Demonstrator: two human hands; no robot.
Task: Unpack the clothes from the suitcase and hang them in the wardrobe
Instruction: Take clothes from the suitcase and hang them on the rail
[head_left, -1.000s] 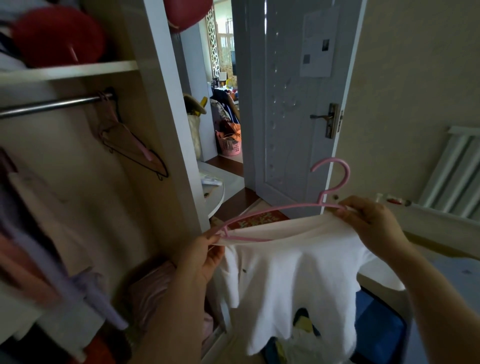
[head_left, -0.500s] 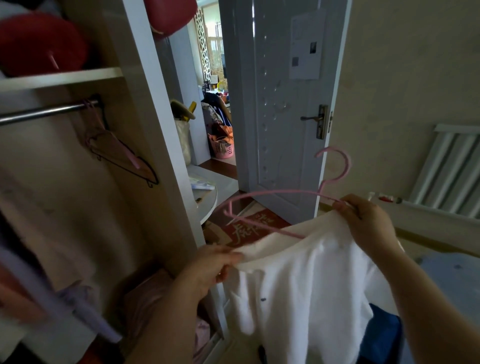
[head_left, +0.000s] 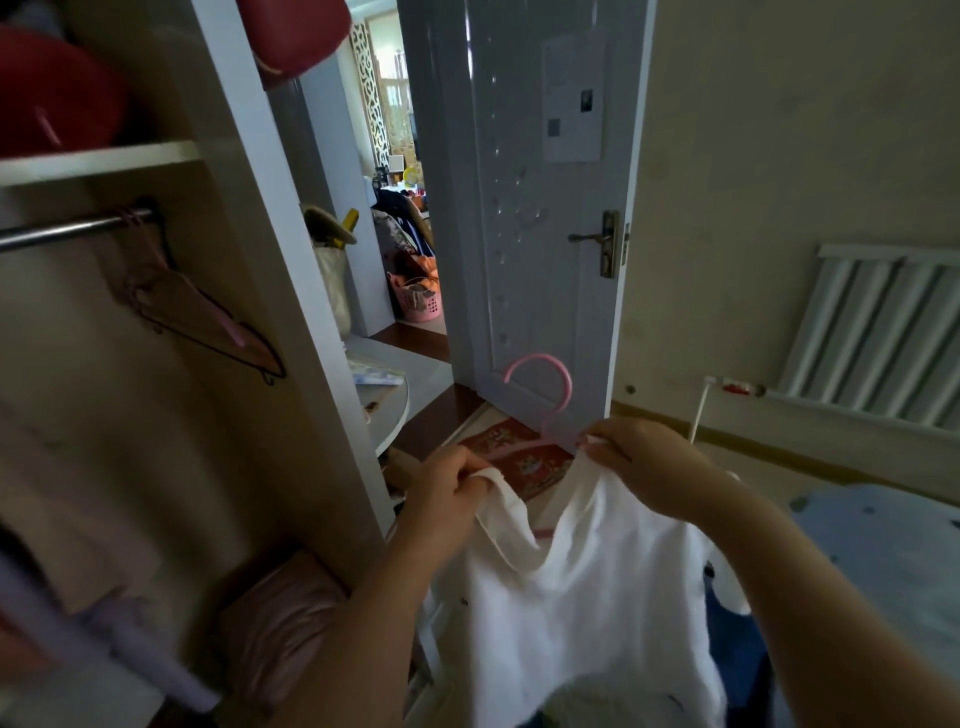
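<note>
- The place is a bedroom in a lived-in home.
- A tall white wooden wardrobe (head_left: 270, 260) stands open. A steel hanging rail (head_left: 72, 234) runs under its white shelf (head_left: 104, 163).
- Empty pink and black clothes hangers (head_left: 208, 322) hang at the rail's end, and blurred clothes hang lower left.
- A white panelled room door (head_left: 519, 260) with a metal lever handle (head_left: 597, 240) stands open beside the wardrobe.
- Through the doorway a second, cluttered room shows, with a pink plastic laundry basket (head_left: 418, 306) on its floor.
- A white ribbed radiator (head_left: 878, 338) is fixed to the beige wall.
- A red patterned floor mat (head_left: 519, 460) lies by the door.
</note>
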